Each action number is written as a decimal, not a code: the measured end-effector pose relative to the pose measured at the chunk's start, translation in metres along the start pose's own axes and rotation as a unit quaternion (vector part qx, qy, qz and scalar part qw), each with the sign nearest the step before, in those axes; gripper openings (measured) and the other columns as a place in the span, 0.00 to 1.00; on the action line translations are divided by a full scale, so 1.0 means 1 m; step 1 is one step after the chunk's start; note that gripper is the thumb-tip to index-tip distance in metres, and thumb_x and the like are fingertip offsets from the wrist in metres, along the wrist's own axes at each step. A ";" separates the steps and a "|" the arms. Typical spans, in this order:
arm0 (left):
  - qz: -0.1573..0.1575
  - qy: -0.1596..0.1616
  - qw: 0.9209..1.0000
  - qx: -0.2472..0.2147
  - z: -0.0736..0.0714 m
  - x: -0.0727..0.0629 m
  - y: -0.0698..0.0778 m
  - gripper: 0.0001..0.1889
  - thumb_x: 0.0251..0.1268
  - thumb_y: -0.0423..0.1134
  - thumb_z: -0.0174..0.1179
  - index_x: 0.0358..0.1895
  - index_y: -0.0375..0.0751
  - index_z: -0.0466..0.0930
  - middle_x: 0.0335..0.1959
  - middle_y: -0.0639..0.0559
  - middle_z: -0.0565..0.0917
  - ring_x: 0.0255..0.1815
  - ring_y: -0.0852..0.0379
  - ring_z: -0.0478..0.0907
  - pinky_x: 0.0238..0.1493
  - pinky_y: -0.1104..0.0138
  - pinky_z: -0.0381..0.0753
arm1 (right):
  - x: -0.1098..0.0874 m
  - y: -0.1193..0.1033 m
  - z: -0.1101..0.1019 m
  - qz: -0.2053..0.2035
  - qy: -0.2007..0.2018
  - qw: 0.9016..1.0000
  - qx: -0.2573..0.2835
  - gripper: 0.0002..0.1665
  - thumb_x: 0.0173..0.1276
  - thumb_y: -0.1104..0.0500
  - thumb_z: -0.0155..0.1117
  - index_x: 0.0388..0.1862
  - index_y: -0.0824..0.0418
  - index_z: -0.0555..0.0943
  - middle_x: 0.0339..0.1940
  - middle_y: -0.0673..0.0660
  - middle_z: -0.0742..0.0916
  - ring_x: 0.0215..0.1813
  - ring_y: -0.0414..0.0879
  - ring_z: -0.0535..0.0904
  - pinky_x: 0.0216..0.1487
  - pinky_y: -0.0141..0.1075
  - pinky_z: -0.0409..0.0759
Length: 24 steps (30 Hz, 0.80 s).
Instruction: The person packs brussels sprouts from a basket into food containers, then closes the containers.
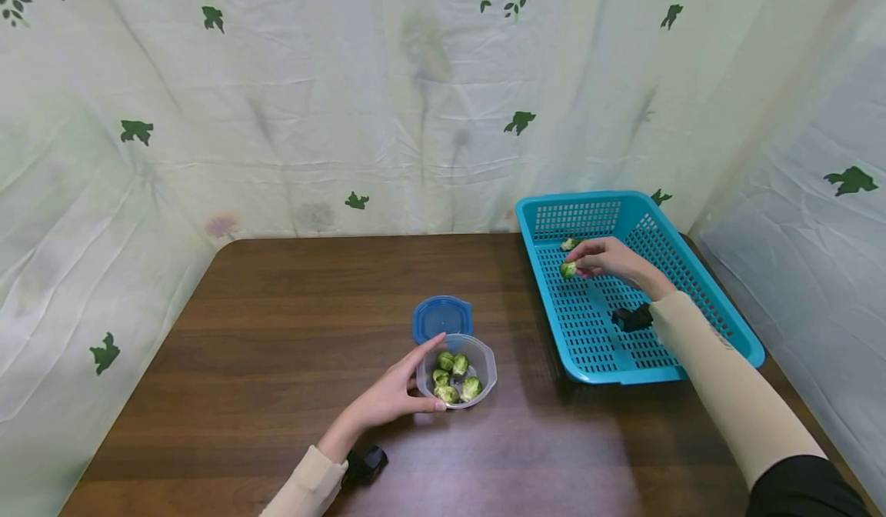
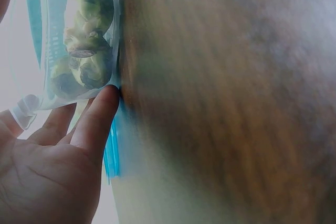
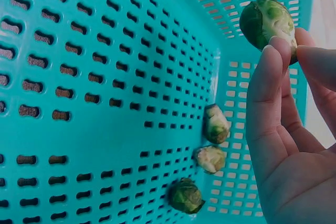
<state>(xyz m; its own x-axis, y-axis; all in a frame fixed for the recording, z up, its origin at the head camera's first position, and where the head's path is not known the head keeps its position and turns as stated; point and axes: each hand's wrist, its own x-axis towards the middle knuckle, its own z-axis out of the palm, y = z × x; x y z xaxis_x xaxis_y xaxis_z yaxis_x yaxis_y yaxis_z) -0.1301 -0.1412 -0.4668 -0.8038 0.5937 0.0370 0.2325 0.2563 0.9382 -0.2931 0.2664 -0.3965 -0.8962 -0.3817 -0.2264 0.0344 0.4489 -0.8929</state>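
A clear plastic container [image 1: 490, 363] stands on the table with several Brussels sprouts [image 1: 471, 388] inside. My left hand [image 1: 394, 388] grips its left side, thumb at the near rim and fingers round the far side; in the left wrist view the fingers [image 2: 94, 121] touch its wall. Over the blue basket [image 1: 547, 301], my right hand [image 1: 609, 261] pinches one Brussels sprout [image 3: 268, 23] between thumb and fingertips. Three more sprouts lie in the basket by its end wall in the right wrist view: an upper one [image 3: 216, 124], a middle one [image 3: 210, 159] and a darker one [image 3: 186, 196].
A round blue lid [image 1: 443, 318] lies just behind the container. The basket stands at the right of the brown wooden table [image 1: 291, 332]. A white curtain [image 1: 311, 117] with green leaf prints hangs behind and at both sides.
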 end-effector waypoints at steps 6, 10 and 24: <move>-0.002 0.000 1.000 -0.002 0.000 0.000 0.000 0.50 0.54 0.39 0.71 0.77 0.47 0.47 0.72 0.43 0.59 0.71 0.49 0.57 0.61 0.55 0.70 | -0.005 -0.005 0.003 -0.007 0.004 1.000 0.001 0.15 0.72 0.66 0.52 0.53 0.75 0.74 0.44 0.65 0.82 0.45 0.62 0.78 0.50 0.51 0.78; 0.001 0.000 1.000 -0.003 0.000 0.000 0.000 0.50 0.55 0.38 0.71 0.77 0.45 0.47 0.72 0.42 0.59 0.70 0.48 0.58 0.61 0.55 0.70 | -0.007 -0.008 0.005 -0.022 0.000 1.000 0.010 0.15 0.73 0.65 0.52 0.53 0.75 0.74 0.44 0.65 0.82 0.44 0.61 0.79 0.49 0.49 0.79; 0.003 0.001 1.000 -0.001 0.000 -0.001 -0.002 0.50 0.55 0.39 0.71 0.77 0.46 0.47 0.72 0.44 0.59 0.70 0.48 0.58 0.60 0.57 0.70 | -0.012 -0.024 0.016 -0.074 -0.019 0.996 0.038 0.13 0.72 0.64 0.53 0.48 0.75 0.75 0.41 0.62 0.82 0.37 0.52 0.80 0.47 0.47 0.81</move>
<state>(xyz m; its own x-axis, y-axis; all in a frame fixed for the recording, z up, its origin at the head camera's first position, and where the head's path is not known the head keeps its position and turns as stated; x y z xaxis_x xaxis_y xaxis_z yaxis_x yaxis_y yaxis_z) -0.1302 -0.1421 -0.4684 -0.8036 0.5935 0.0444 0.2370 0.2507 0.9386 -0.2764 0.2466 -0.3785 -0.8768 -0.4698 -0.1022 -0.0627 0.3224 -0.9445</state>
